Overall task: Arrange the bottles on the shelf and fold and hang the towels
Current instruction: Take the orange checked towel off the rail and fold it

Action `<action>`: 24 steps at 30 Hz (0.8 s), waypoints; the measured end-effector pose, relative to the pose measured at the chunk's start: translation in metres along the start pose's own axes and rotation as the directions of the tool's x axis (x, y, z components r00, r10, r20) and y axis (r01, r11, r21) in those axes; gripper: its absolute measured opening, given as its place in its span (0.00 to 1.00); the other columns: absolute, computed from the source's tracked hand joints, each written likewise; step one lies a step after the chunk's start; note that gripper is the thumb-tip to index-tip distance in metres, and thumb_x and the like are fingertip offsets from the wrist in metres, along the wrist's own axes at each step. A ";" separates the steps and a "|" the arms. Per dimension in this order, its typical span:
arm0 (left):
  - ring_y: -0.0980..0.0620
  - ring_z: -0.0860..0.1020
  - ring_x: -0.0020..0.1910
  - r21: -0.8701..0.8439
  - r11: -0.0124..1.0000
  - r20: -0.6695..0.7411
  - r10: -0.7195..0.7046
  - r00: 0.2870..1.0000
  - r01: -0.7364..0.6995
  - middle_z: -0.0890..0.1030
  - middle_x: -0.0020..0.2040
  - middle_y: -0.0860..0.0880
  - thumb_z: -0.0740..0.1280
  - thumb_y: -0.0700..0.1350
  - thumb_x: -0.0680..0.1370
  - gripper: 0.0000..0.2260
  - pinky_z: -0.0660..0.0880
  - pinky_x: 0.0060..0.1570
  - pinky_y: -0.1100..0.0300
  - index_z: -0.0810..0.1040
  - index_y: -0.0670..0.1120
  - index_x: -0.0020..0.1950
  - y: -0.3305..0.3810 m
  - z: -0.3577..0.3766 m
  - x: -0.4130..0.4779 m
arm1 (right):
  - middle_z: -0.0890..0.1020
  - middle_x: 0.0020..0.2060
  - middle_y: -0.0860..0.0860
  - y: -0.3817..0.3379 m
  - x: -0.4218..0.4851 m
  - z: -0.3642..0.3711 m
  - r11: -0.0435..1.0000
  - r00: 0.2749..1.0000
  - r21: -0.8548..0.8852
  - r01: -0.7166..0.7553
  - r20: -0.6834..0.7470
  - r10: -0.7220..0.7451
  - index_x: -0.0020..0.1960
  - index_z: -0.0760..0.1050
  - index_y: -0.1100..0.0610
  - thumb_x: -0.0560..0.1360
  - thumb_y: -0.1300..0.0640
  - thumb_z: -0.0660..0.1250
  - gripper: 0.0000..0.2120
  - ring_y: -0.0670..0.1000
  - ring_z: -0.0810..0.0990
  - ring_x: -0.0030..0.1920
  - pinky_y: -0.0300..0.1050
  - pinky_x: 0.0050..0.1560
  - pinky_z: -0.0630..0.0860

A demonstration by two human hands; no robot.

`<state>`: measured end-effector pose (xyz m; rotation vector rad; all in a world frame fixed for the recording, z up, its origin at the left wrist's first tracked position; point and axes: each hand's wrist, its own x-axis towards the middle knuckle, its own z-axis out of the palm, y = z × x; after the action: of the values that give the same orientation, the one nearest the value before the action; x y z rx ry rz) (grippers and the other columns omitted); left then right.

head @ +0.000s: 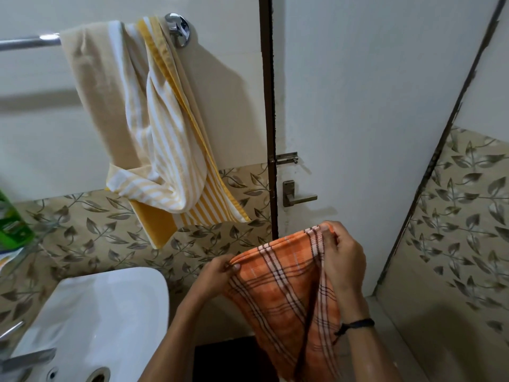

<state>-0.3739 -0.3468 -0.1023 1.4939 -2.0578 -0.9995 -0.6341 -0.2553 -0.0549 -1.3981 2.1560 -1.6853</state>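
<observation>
Both my hands pinch orange towel (286, 293) top edge: left hand (217, 271) fingers closed on left corner, right hand (343, 260) on right. Towel hangs before door (358, 106). Yellow towel (154, 119) draped over rail (27, 41), beside sink (110, 312).

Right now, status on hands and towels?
Both hands, left and right, pinching orange checked towel top edge, folded, unhung. Yellow striped towel bunched on rail. Nothing blocking.

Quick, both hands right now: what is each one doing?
Left hand: closed, pinching the top edge of the orange checked towel.
Right hand: closed, gripping the same towel's other top corner.
</observation>
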 end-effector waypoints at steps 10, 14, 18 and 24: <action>0.50 0.85 0.39 -0.257 0.963 -0.410 -0.030 0.912 -0.084 0.86 0.38 0.48 0.74 0.45 0.77 0.03 0.83 0.36 0.56 0.84 0.47 0.43 0.003 -0.001 -0.002 | 0.81 0.39 0.46 0.004 0.016 -0.031 0.995 0.995 0.062 -0.080 -0.048 0.084 0.53 0.82 0.57 0.82 0.54 0.65 0.10 0.40 0.80 0.40 0.26 0.37 0.69; 0.52 0.85 0.37 -0.307 0.942 -0.422 -0.006 0.906 -0.136 0.86 0.37 0.48 0.75 0.45 0.76 0.04 0.81 0.36 0.59 0.85 0.47 0.43 0.019 -0.009 -0.004 | 0.83 0.41 0.47 0.006 0.021 -0.040 0.990 0.995 0.104 -0.092 -0.036 0.096 0.51 0.82 0.55 0.81 0.53 0.65 0.09 0.47 0.82 0.43 0.36 0.39 0.73; 0.51 0.83 0.33 -0.217 0.973 -0.178 0.034 0.984 -0.073 0.85 0.35 0.48 0.74 0.49 0.76 0.09 0.80 0.36 0.55 0.85 0.46 0.40 0.031 -0.015 -0.002 | 0.85 0.38 0.45 0.018 0.036 -0.047 0.989 0.918 0.098 -0.112 0.390 0.065 0.41 0.82 0.48 0.79 0.55 0.69 0.09 0.44 0.83 0.42 0.44 0.45 0.76; 0.52 0.81 0.42 -0.356 0.934 0.459 0.202 0.866 -0.029 0.84 0.42 0.45 0.68 0.39 0.81 0.10 0.76 0.43 0.62 0.81 0.31 0.50 0.043 -0.056 -0.018 | 0.86 0.43 0.52 0.022 0.042 -0.068 0.993 0.496 0.111 -0.047 0.865 -0.073 0.45 0.84 0.51 0.79 0.53 0.69 0.07 0.48 0.84 0.47 0.48 0.52 0.78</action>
<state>-0.3571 -0.3399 -0.0320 0.9904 -2.1129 -1.7215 -0.7089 -0.2335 -0.0269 -1.6932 1.3927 -0.7247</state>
